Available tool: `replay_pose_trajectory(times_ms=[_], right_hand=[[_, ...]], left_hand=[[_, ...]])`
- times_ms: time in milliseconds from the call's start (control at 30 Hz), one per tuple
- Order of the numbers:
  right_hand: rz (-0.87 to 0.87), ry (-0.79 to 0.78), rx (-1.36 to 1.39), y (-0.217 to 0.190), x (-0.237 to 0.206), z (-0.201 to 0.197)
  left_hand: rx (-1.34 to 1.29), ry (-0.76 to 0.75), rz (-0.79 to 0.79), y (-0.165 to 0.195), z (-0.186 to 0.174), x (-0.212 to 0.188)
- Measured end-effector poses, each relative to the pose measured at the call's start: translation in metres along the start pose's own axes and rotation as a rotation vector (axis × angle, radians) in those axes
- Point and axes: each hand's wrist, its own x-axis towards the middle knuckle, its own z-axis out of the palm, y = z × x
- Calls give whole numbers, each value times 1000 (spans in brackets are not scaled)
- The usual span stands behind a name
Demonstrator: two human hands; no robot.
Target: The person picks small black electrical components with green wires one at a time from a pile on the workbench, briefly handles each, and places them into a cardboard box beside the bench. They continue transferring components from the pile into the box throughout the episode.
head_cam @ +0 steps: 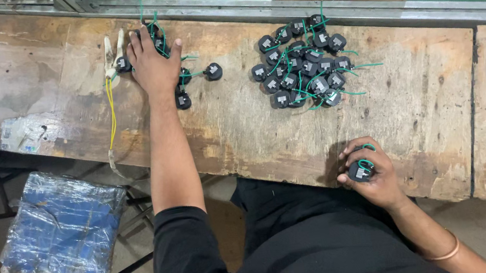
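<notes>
Left hand (154, 63) stretched to the far side of the worn wooden tabletop (242, 130), palm down, fingers spread flat over a small cluster of black round parts (183, 81) with green wire leads. Nothing gripped there; the hand is open and pressing or gathering.

Right hand (369, 172) at the near edge, curled closed around one black round part (362, 170), green lead looping out behind the fingers.

Larger heap of like parts (303, 63) lies far-centre, well apart from both hands. Pale-handled pliers (114, 56) with a yellow cord just left of the left hand. Wrapped blue bundle (64, 230) sits below the tabletop, left.

Judged step: one piece in hand, another being fetched from the small cluster. Next move would call for closing the fingers on a single piece without snagging neighbouring leads.
</notes>
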Motion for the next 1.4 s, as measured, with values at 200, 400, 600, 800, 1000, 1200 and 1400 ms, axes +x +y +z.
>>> replay_pose_trajectory(times_ms=[200,400,600,800,1000,1200,1400], right_hand=[[-25,-2,-26,-1,1,-1],[-58,9,-160,-3,2,-1],[-61,14,-151,-3,3,-3],[0,-12,-38,-1,0,-2],[-27,-15,-81,-1,0,-1],[-18,-4,-68,-1,1,-1],[-29,-6,-71,0,1,0]], left_hand=[[-32,-80,79,11,14,5],[-219,-249,211,48,40,-24],[-552,-325,535,74,59,-52],[-633,317,126,17,33,-38],[77,314,-123,-33,-3,-27],[109,40,-77,-16,17,-34],[-493,-168,480,41,37,-75]])
